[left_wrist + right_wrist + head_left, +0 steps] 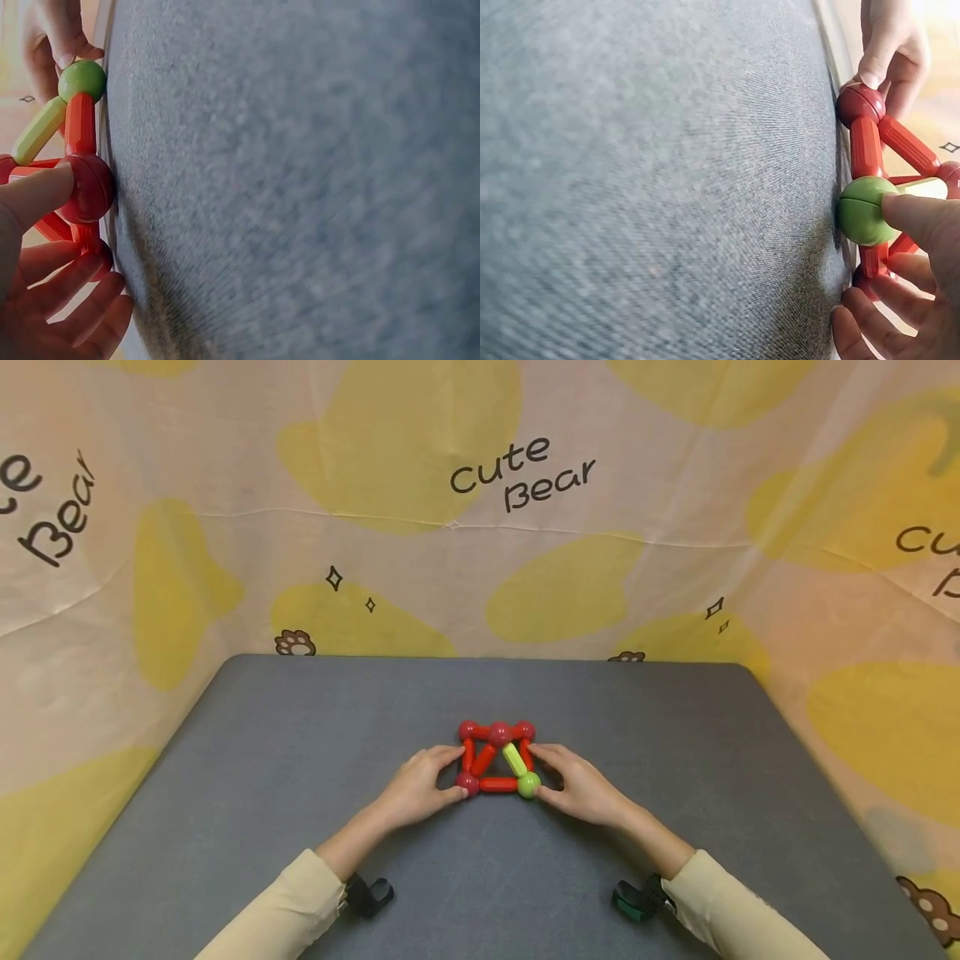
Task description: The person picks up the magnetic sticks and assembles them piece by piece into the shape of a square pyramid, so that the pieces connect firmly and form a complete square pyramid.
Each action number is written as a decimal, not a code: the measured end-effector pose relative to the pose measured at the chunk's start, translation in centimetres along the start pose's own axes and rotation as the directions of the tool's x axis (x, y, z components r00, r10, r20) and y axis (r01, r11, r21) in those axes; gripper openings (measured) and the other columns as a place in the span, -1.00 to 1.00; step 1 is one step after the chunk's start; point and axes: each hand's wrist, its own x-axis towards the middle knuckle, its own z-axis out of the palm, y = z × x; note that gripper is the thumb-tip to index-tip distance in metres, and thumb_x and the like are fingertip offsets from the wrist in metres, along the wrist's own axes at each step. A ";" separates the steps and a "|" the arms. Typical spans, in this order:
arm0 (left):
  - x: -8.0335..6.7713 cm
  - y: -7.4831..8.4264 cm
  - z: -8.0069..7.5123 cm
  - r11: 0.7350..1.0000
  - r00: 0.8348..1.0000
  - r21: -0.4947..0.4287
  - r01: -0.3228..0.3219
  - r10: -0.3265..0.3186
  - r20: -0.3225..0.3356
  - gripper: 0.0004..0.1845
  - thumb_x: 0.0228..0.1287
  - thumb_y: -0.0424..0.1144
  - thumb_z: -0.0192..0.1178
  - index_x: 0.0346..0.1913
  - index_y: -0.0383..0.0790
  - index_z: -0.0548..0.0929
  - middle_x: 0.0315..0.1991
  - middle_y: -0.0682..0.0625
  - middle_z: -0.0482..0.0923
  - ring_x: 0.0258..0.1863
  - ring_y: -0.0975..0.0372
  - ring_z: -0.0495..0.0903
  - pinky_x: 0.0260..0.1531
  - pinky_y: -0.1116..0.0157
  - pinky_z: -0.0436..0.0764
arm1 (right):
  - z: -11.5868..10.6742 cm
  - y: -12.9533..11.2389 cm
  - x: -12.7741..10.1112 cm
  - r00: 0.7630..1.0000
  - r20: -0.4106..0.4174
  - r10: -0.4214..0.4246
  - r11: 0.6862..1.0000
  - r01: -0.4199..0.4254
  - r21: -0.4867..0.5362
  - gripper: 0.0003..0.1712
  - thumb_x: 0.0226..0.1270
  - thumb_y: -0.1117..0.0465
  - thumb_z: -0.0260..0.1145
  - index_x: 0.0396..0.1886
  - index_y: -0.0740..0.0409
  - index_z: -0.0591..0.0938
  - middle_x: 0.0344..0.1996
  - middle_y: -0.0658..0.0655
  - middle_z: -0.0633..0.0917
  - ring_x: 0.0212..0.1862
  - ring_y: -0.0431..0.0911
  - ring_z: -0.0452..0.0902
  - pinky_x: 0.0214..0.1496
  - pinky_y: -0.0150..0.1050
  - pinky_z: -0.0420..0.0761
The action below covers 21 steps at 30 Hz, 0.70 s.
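Note:
A small frame of red sticks and balls lies on the grey table. It has one green stick and one green ball at its near right corner. My left hand pinches the frame's left side, its thumb on the near red ball and its fingers curled at the far side. My right hand pinches the right side, thumb on the green ball, fingers curled behind. A red stick joins the two near balls.
A cloth backdrop with yellow patches and "cute Bear" print rises behind and beside the table. The table's far edge runs just beyond the frame. A black wrist camera and a green one sit on my forearms.

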 end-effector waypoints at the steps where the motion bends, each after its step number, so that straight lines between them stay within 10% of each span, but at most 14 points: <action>1: 0.1 0.0 0.0 1.000 1.000 0.008 0.000 0.000 -0.001 -0.37 0.02 -0.14 0.35 0.21 -0.23 0.46 0.13 -0.05 0.48 0.13 0.04 0.42 0.11 0.01 0.37 | 0.0 0.1 0.1 1.000 -0.003 -0.005 1.000 0.005 0.002 -0.31 0.10 0.20 0.36 0.24 0.28 0.38 0.10 0.22 0.50 0.02 -0.03 0.51 0.00 -0.10 0.52; 21: 3.3 -1.0 -0.8 0.996 0.999 0.076 -0.035 0.033 0.020 -0.39 0.07 -0.10 0.31 0.20 -0.24 0.47 0.14 -0.08 0.47 0.09 0.01 0.42 0.10 0.05 0.38 | -0.7 1.5 2.8 1.000 0.008 -0.008 1.000 0.008 0.001 -0.35 0.12 0.25 0.32 0.22 0.35 0.39 0.09 0.31 0.51 0.00 0.08 0.52 0.03 -0.02 0.50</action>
